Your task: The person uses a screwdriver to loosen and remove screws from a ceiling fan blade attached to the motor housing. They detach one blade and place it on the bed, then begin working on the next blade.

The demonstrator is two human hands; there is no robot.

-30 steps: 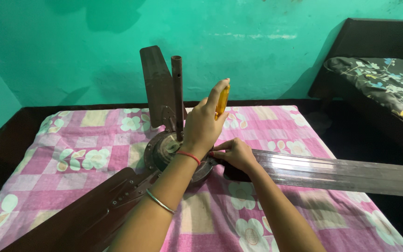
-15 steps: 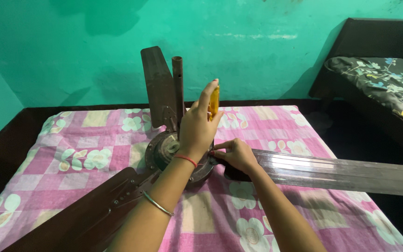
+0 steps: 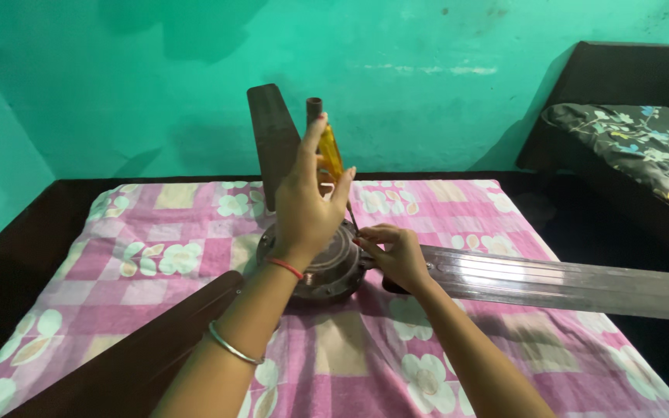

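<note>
Yellow-handled screwdriver [image 3: 331, 152] stands nearly upright in the head view, its translucent amber handle pinched between the raised thumb and fingertips of the left hand [image 3: 307, 213], the remaining fingers spread loosely; its thin metal shaft slants down toward the rim of the round brown metal fan motor [image 3: 331, 267]. That motor lies on a pink-and-white checked bedsheet with flower prints [image 3: 156, 259]. The right hand [image 3: 396, 254] rests just beside the shaft's lower end, its fingers curled narrowly at the joint where the long silvery-brown fan blade [image 3: 551, 280] meets the motor; whether they grip something small I cannot tell. A dark brown blade [image 3: 272, 139] rises behind the left hand, beside the upright brown downrod [image 3: 313, 108]. Another dark blade [image 3: 141, 360] runs toward the lower left. A teal wall [image 3: 156, 77] stands behind.
</note>
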